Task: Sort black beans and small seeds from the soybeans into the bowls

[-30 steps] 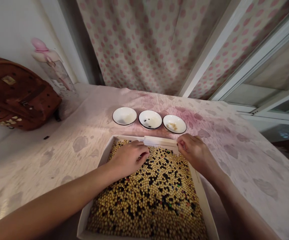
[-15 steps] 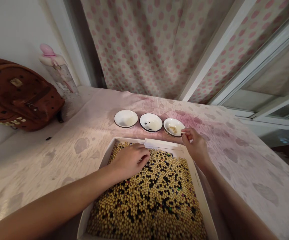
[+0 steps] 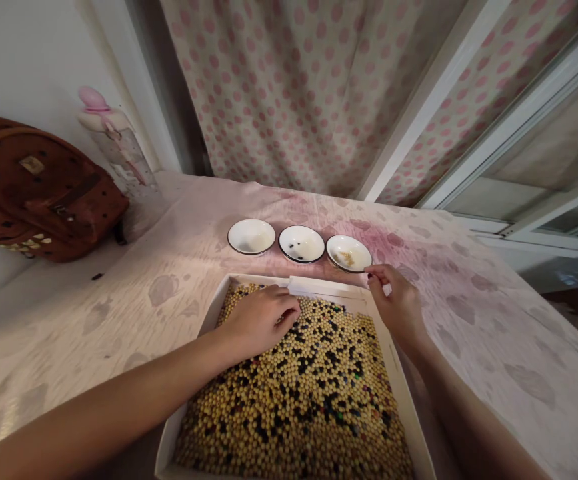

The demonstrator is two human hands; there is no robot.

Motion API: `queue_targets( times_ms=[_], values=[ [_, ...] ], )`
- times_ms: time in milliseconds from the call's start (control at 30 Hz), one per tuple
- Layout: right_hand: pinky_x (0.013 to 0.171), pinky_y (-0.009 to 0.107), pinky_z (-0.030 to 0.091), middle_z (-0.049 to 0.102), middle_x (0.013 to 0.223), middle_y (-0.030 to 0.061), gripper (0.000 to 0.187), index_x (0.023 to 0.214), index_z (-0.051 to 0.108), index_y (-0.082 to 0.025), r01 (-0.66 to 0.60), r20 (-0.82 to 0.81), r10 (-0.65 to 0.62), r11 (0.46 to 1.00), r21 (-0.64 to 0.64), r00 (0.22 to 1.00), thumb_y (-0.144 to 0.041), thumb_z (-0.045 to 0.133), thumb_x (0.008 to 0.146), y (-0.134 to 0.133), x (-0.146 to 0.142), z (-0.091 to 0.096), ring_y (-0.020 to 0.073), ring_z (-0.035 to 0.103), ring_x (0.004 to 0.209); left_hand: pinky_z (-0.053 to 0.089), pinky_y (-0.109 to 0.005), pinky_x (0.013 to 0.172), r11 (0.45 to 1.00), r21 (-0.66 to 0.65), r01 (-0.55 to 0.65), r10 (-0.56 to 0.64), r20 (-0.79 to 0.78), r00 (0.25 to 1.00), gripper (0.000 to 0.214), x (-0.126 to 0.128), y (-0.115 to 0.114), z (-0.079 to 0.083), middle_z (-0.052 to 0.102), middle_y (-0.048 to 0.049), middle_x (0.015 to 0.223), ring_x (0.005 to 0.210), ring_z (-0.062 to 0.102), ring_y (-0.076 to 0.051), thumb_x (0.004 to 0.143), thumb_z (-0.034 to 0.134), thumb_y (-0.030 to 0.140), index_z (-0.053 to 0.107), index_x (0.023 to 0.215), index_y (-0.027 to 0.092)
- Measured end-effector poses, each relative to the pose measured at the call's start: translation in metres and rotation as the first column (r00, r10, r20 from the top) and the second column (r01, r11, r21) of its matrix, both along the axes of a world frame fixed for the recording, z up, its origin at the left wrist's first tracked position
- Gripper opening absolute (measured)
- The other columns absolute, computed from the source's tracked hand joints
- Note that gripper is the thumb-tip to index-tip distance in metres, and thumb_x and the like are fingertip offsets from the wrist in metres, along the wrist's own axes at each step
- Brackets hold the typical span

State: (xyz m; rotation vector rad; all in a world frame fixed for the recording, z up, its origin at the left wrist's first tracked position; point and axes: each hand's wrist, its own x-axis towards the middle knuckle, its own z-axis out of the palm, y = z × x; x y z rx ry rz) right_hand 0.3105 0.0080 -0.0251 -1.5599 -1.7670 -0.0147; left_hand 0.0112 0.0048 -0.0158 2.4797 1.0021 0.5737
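Observation:
A shallow white box (image 3: 393, 363) holds a bed of small round beads or beans, mostly tan with many black ones and a few coloured specks (image 3: 313, 373). My left hand (image 3: 261, 319) rests on them at the box's far left, fingers curled in; whatever they hold is hidden. My right hand (image 3: 396, 300) is at the near right rim of the right bowl (image 3: 361, 248), thumb and forefinger pinched together; I cannot make out anything between them. Several tan pieces (image 3: 347, 257) lie in that bowl. The dark-rimmed middle bowl (image 3: 309, 239) has a few black pieces (image 3: 296, 250).
A third white bowl (image 3: 251, 235) stands left of the other two. A brown backpack (image 3: 43, 193) and a clear bottle with a pink cap (image 3: 119, 143) are at the back left. A small black object (image 3: 97, 276) lies on the patterned tablecloth (image 3: 159, 327). Dotted curtains (image 3: 289, 100) hang behind.
My right hand has drawn back slightly to the right and toward me, from over the right bowl's edge to its rim. The left hand stays put.

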Motion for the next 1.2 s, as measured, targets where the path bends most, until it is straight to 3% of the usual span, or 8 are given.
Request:
queue_targets(
  times_ms=[167,267,433,567,833,1067,1200],
  values=[
    [0.073,0.034,0.049,0.071,0.089,0.0053,0.016,0.099,0.065,-0.023,-0.038,0.045,0.038,0.999,0.001,0.998,-0.026,0.050,0.094,-0.008,-0.005,0.010,0.0212,0.066,0.077,0.050,-0.036,0.079,1.000,-0.008,-0.002,0.002,-0.005,1.000,0.020,0.000,0.000,0.001,0.072,-0.0059,0.093,0.091,0.065,-0.022,0.097,0.052,0.020,0.071,0.092,0.020],
    [0.074,0.034,0.047,0.071,0.088,0.0045,0.015,0.096,0.065,-0.023,-0.118,0.129,0.125,0.991,-0.061,0.984,-0.023,0.050,0.095,-0.014,-0.010,0.019,0.0208,0.065,0.078,0.050,-0.037,0.081,1.000,-0.011,0.004,-0.004,0.015,1.000,0.021,0.000,0.000,0.000,0.072,-0.0058,0.094,0.092,0.065,-0.022,0.098,0.051,0.021,0.071,0.094,0.020],
    [0.080,0.036,0.044,0.069,0.087,0.0036,0.019,0.092,0.062,-0.021,-0.315,0.232,0.386,0.904,-0.291,0.893,-0.019,0.045,0.100,-0.023,-0.019,0.026,0.0198,0.063,0.081,0.050,-0.037,0.080,1.000,-0.022,0.018,-0.017,0.006,1.000,0.021,-0.001,0.001,0.001,0.072,-0.0062,0.095,0.091,0.065,-0.022,0.098,0.050,0.021,0.071,0.093,0.019],
    [0.083,0.038,0.043,0.068,0.089,0.0047,0.022,0.093,0.061,-0.021,-0.350,0.267,0.456,0.864,-0.362,0.849,-0.016,0.041,0.100,-0.026,-0.022,0.026,0.0209,0.063,0.086,0.051,-0.037,0.081,1.000,-0.028,0.012,-0.012,-0.009,1.000,0.021,-0.001,0.000,0.003,0.072,-0.0061,0.095,0.092,0.065,-0.022,0.098,0.051,0.020,0.071,0.094,0.019],
    [0.082,0.039,0.045,0.069,0.089,0.0057,0.027,0.096,0.064,-0.021,-0.326,0.297,0.427,0.884,-0.336,0.854,-0.017,0.038,0.101,-0.025,-0.023,0.023,0.0210,0.064,0.084,0.051,-0.036,0.081,1.000,-0.009,0.009,-0.009,-0.001,1.000,0.021,-0.001,0.000,0.002,0.071,-0.0054,0.093,0.091,0.065,-0.022,0.099,0.050,0.021,0.071,0.093,0.020],
    [0.077,0.036,0.047,0.073,0.090,0.0039,0.022,0.098,0.066,-0.021,-0.240,0.195,0.262,0.962,-0.132,0.945,-0.019,0.044,0.098,-0.021,-0.016,0.023,0.0201,0.067,0.081,0.052,-0.036,0.081,1.000,0.007,0.007,-0.007,0.028,1.000,0.019,-0.002,0.005,0.005,0.072,-0.0048,0.094,0.091,0.066,-0.021,0.099,0.054,0.021,0.073,0.095,0.020],
    [0.072,0.033,0.047,0.072,0.083,0.0031,0.023,0.097,0.067,-0.022,-0.180,0.124,0.189,0.980,-0.084,0.974,-0.019,0.044,0.095,-0.019,-0.016,0.014,0.0195,0.066,0.073,0.055,-0.036,0.083,0.999,0.039,0.027,-0.028,0.042,0.999,0.018,0.004,0.005,0.014,0.075,-0.0053,0.100,0.092,0.068,-0.021,0.100,0.056,0.022,0.074,0.100,0.021]
  ],
)
